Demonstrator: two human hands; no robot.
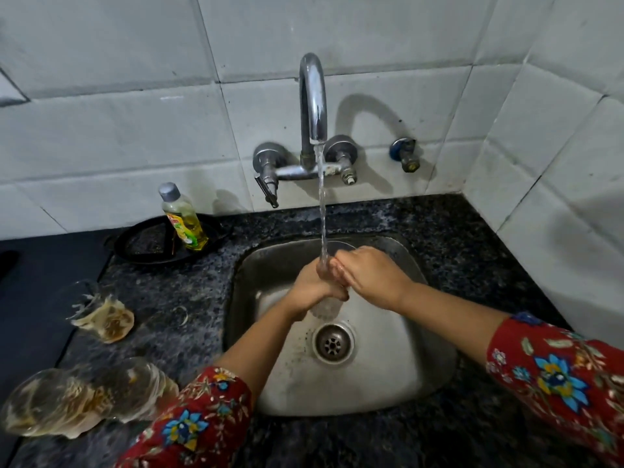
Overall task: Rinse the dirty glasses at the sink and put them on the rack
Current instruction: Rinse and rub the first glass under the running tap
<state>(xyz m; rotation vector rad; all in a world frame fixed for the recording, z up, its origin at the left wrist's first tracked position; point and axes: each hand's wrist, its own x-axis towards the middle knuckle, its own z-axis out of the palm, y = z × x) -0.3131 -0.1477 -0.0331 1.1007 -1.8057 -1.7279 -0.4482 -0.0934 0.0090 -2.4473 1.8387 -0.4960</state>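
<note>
Over the steel sink (388, 376) my left hand (309, 287) grips a clear glass (325, 307) under the running water from the tap (314, 106). My right hand (369, 275) curls its fingers around the upper part of the same glass, and the stream lands where the two hands meet. Most of the glass is hidden by my fingers. Three dirty glasses with brown residue stand on the dark counter to the left: one further back (106, 320) and two close to me (50, 403), (136, 388).
A yellow dish-soap bottle (184, 219) stands on a black round tray (158, 243) behind the sink's left corner. White tiled walls close the back and right. A small blue valve (403, 153) sticks out of the wall right of the tap. No rack is in view.
</note>
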